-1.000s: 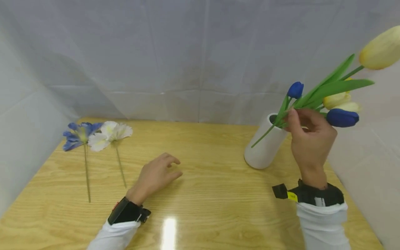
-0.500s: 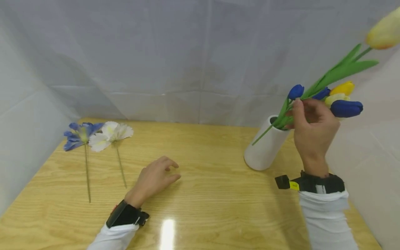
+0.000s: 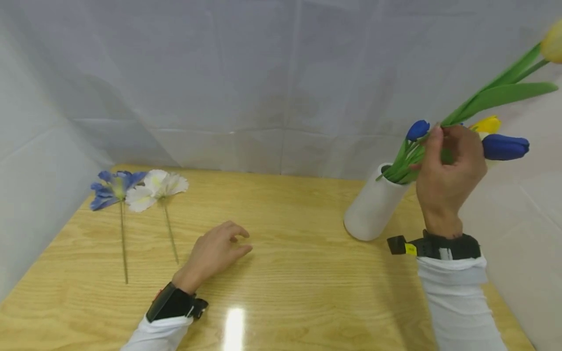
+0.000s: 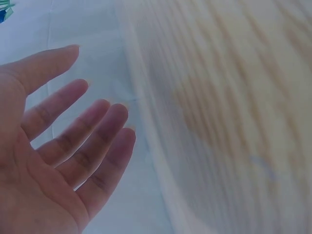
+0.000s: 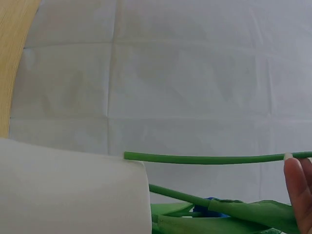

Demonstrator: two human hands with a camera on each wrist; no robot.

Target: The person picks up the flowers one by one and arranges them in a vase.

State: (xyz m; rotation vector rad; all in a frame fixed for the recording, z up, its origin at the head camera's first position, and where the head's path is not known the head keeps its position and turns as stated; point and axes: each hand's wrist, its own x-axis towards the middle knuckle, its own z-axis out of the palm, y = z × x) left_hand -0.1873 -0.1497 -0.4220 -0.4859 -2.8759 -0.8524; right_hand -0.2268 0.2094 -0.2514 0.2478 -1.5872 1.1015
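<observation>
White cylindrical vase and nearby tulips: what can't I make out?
Pale yellow tulip bloom: head view, cut off by the right edge.
Stem of the large dark blue tulip bloom: head view, hidden behind the right hand.
Stem ends inside the white cylindrical vase: head and right wrist views, hidden by its wall.

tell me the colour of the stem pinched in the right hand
The tulip stem is plain green, seen best in the right wrist view.
</observation>
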